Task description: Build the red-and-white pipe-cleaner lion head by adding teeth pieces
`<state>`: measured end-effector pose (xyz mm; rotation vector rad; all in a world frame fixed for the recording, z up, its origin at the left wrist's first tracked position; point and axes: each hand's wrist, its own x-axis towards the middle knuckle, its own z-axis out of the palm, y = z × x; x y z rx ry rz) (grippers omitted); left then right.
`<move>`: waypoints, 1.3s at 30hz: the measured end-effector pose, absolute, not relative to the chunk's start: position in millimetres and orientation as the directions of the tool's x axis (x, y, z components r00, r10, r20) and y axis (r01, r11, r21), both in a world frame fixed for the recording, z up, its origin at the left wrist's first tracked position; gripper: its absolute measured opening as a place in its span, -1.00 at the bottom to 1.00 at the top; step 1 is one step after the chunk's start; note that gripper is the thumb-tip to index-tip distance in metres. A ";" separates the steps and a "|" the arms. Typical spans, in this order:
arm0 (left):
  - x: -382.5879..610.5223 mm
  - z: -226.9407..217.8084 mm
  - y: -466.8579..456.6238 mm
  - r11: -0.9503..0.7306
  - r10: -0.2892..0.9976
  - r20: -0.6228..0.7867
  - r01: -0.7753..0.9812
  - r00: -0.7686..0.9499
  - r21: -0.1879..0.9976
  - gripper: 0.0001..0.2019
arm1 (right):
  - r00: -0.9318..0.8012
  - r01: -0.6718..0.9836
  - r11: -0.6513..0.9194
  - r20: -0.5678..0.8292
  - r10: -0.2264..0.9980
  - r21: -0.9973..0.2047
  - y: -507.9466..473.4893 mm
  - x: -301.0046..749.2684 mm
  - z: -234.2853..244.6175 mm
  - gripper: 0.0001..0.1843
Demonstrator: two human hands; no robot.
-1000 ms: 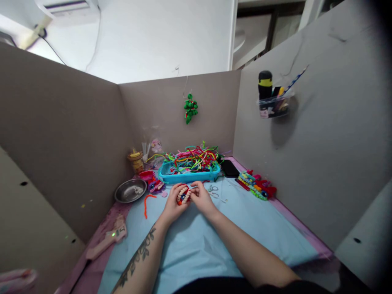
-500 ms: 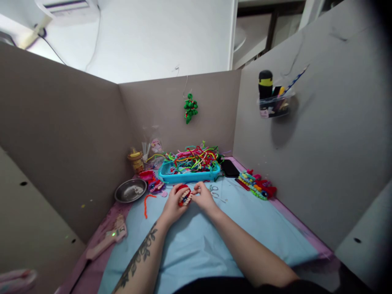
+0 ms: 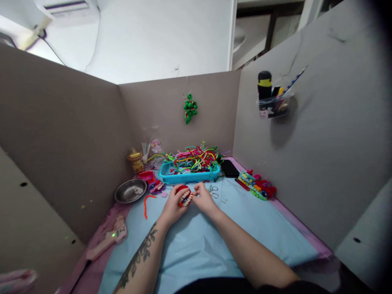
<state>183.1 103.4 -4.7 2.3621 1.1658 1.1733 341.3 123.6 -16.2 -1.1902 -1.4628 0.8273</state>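
My left hand [image 3: 172,206] is wrapped round a small red, white and blue pipe-cleaner figure [image 3: 184,195], holding it just above the light blue mat [image 3: 208,241]. My right hand [image 3: 204,199] pinches at the figure's right side, fingers closed against it. Both hands meet a little in front of a blue tray [image 3: 188,176] heaped with colourful pipe cleaners [image 3: 192,157].
A metal bowl [image 3: 130,190] sits at the left, an orange pipe cleaner [image 3: 147,203] beside it. Finished colourful figures [image 3: 256,186] lie at the right, a black phone [image 3: 229,168] behind them. Small scissors [image 3: 213,190] lie near my right hand. Grey partition walls enclose the desk; a pink glue gun [image 3: 107,240] lies front left.
The figure has been turned in my left hand, so more of its red top shows. Both hands stayed in nearly the same place.
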 end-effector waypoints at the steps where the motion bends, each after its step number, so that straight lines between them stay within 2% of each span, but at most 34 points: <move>1: 183.1 -5.2 103.6 -0.644 0.757 0.551 0.545 0.351 0.537 -0.49 | 0.030 0.260 0.276 0.293 0.956 -0.925 123.6 341.0 -16.2 -0.69; 8: 185.3 -5.9 103.7 -0.644 0.759 0.557 0.507 0.336 0.572 -0.50 | 0.081 0.273 0.267 0.299 0.951 -0.924 122.4 340.9 -14.0 -0.66; 15: 179.6 -5.0 111.5 -0.602 0.780 0.600 0.476 0.179 0.641 -0.49 | -0.085 -0.136 0.229 0.242 0.967 -0.964 129.2 339.4 -12.8 -0.66; 19: 175.7 -6.8 115.3 -0.591 0.790 0.592 0.452 0.157 0.668 -0.47 | -0.200 -0.184 0.163 0.199 0.959 -0.969 127.7 338.9 -10.4 -0.74; 25: 176.9 -7.0 114.9 -0.573 0.804 0.577 0.442 0.143 0.690 -0.46 | -0.222 -0.219 0.130 0.180 0.958 -0.967 124.0 340.7 -5.7 -0.74; 28: 178.6 -5.5 112.2 -0.534 0.841 0.523 0.372 0.140 0.759 -0.43 | -0.222 -0.255 0.124 0.183 0.958 -0.959 123.9 341.7 -3.4 -0.73; 33: 180.8 -2.1 105.7 -0.350 0.915 0.309 0.131 0.258 0.928 -0.36 | -0.282 -0.296 0.001 0.088 0.955 -0.955 120.8 343.0 -1.5 -0.67; 39: 181.4 -4.5 104.0 -0.242 0.913 0.229 -0.005 0.336 0.970 -0.33 | -0.333 -0.380 -0.172 -0.039 0.942 -0.909 116.2 342.2 -2.7 -0.60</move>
